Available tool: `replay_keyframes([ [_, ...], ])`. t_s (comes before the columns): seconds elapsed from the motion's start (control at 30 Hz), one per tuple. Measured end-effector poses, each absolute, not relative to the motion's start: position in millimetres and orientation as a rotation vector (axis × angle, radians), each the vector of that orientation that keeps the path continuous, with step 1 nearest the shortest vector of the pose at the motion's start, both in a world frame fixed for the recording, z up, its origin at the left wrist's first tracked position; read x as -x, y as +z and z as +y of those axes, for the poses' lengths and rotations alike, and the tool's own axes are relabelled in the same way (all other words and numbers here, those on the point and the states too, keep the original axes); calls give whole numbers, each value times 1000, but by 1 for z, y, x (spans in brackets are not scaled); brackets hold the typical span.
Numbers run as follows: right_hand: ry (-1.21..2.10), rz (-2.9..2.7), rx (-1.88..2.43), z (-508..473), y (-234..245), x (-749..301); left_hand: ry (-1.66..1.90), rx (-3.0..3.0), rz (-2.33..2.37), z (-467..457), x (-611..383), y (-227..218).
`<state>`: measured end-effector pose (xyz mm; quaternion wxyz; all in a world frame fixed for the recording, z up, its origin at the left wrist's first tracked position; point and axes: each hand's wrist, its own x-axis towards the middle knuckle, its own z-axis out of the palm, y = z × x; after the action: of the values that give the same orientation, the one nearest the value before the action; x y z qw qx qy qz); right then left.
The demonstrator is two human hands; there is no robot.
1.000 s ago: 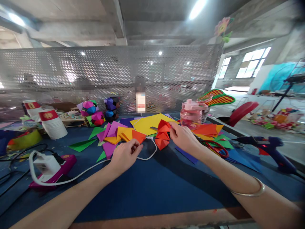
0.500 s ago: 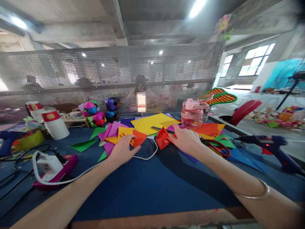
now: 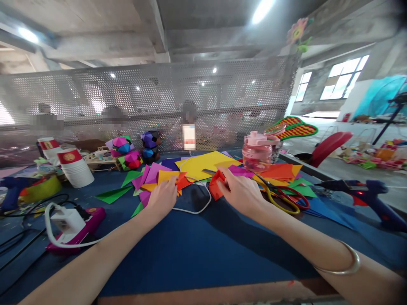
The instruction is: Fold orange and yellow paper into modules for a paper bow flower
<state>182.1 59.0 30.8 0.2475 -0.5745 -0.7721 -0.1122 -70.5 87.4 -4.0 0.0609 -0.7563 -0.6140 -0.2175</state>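
My left hand (image 3: 163, 197) has its fingers drawn together with the thumb at the edge of an orange paper piece (image 3: 182, 181), in the heap of coloured paper; the fingertips are partly hidden. Fingers of my right hand (image 3: 241, 190) are closed round a red folded paper shape (image 3: 216, 188), which sits on the blue table and is partly covered by the hand. Yellow (image 3: 203, 164) and purple paper sheets (image 3: 158, 170) lie about both hands. Scissors with yellow and red handles (image 3: 292, 208) lie beside my right hand.
At right are a glue gun (image 3: 362, 190) and a pink bottle (image 3: 257, 152). At left stand stacked paper cups (image 3: 76, 169) and a magenta power strip (image 3: 92, 224). A white cable (image 3: 203, 207) crosses between my hands. Folded paper balls (image 3: 127, 154) stand near the perforated screen (image 3: 203, 93).
My left hand's fingers have closed at the orange paper, having been spread before. My right hand has moved left and wraps further over the red folded shape, uncovering more of the scissors.
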Motion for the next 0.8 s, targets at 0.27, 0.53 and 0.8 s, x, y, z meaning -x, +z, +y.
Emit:
replay_keyframes([
  [0.27,-286,-2232,1009,45,12,-165,-791,2164,-1779,76,76,16],
  [0.53,-344,-2144,863,44,12,-163,-1018,2379,-1305,46,59,2],
  [0.8,-339,-2232,723,46,11,-166,-1262,2468,-1317,36,50,8],
])
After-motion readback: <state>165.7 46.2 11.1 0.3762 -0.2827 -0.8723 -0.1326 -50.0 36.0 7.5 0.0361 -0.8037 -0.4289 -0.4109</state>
